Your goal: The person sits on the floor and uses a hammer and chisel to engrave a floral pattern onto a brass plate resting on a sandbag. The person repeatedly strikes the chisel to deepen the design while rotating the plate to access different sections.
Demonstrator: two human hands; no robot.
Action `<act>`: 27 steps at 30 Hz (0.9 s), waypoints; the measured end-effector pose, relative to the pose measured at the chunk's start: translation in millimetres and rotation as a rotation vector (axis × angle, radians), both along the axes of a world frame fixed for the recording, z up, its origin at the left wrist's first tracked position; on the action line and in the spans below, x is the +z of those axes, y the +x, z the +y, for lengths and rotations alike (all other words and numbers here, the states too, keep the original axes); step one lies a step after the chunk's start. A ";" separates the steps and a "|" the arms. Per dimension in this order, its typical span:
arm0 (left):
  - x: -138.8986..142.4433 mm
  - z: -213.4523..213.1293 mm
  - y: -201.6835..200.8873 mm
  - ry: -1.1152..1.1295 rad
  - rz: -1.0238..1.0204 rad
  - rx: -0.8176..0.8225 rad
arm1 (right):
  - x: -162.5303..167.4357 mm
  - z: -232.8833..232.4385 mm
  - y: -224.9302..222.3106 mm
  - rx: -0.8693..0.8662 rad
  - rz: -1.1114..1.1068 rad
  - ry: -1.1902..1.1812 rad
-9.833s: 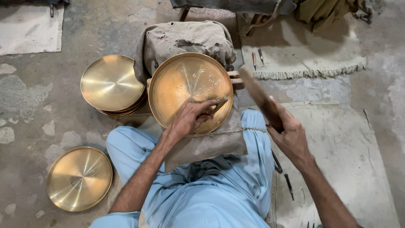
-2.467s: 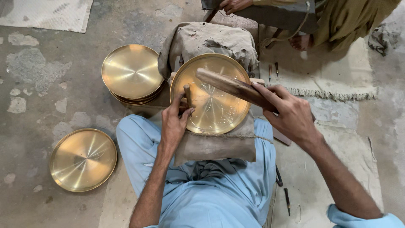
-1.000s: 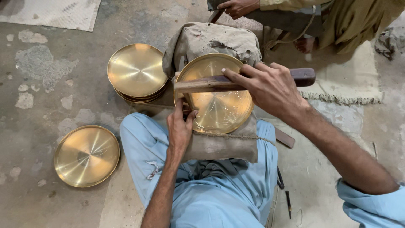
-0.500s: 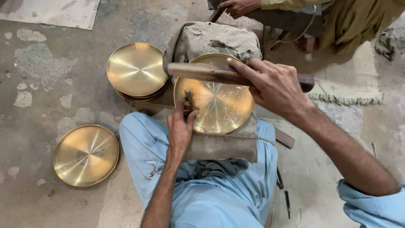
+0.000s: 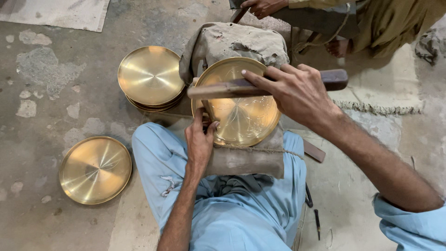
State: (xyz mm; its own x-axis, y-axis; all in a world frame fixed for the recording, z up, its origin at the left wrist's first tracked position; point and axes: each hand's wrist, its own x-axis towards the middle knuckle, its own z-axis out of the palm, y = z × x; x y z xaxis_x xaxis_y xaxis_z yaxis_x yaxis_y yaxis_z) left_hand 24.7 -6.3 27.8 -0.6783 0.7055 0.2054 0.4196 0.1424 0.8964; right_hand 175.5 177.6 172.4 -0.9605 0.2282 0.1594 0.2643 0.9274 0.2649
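Wooden mallet in right hand, now lower across brass plate.

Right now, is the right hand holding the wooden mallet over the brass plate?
Yes, the right hand grips the wooden mallet across the brass plate, while the left hand steadies the plate's edge.

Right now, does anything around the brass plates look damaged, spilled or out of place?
Nothing spilled. The concrete floor is patchy and chipped. One brass plate lies alone, apart from the stack.
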 end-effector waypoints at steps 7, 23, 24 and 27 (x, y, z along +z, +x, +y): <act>0.3 -0.6 2.7 0.033 -0.029 0.001 | -6.2 2.4 -2.3 -0.001 -0.006 -0.010; 0.6 -3.5 6.6 0.051 -0.031 0.051 | 4.2 -3.2 -12.5 0.067 -0.035 0.046; 0.4 -2.8 6.5 0.062 -0.018 0.049 | 4.4 -3.3 -13.3 0.078 0.001 0.037; -0.8 -4.3 7.7 0.063 0.021 0.060 | 4.6 -3.4 -14.3 -0.008 0.124 -0.350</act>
